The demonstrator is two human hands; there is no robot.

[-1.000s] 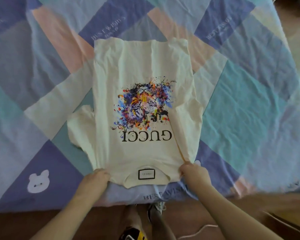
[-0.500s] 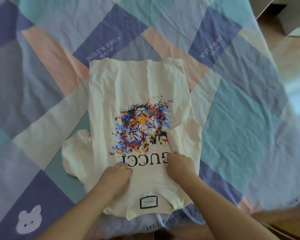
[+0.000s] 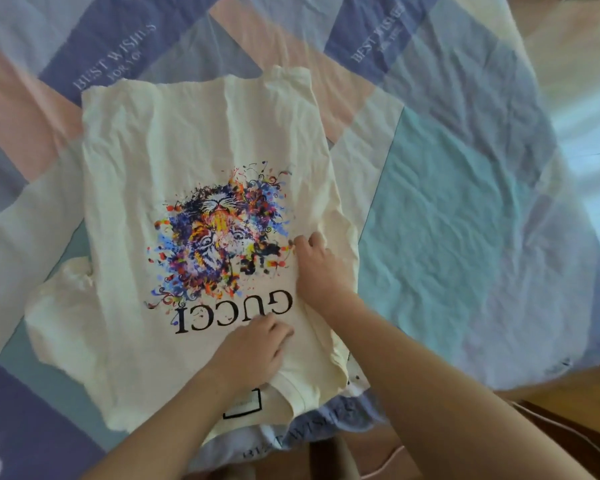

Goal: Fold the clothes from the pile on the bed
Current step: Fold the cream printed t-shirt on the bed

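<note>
A cream T-shirt (image 3: 194,140) lies spread on the bed, print side up, with its collar and label nearest me. A colourful tiger print and black lettering sit at its middle. Its left sleeve (image 3: 63,299) sticks out crumpled at the left, and the right side is turned in along a crease. My left hand (image 3: 253,351) rests on the fabric just below the lettering. My right hand (image 3: 321,268) presses on the shirt's right part beside the print, its fingertips bent against the cloth. No pile of clothes is in view.
The bed's patchwork quilt (image 3: 447,202) in blue, teal, pink and purple lies around the shirt, wrinkled at the right. Its near edge hangs over a wooden floor (image 3: 568,403), where a thin cable (image 3: 388,459) lies.
Both hands left the collar corners and came onto the shirt's chest. Since half a second ago the right hand has slid farther up beside the print, and the left has shifted right below the lettering.
</note>
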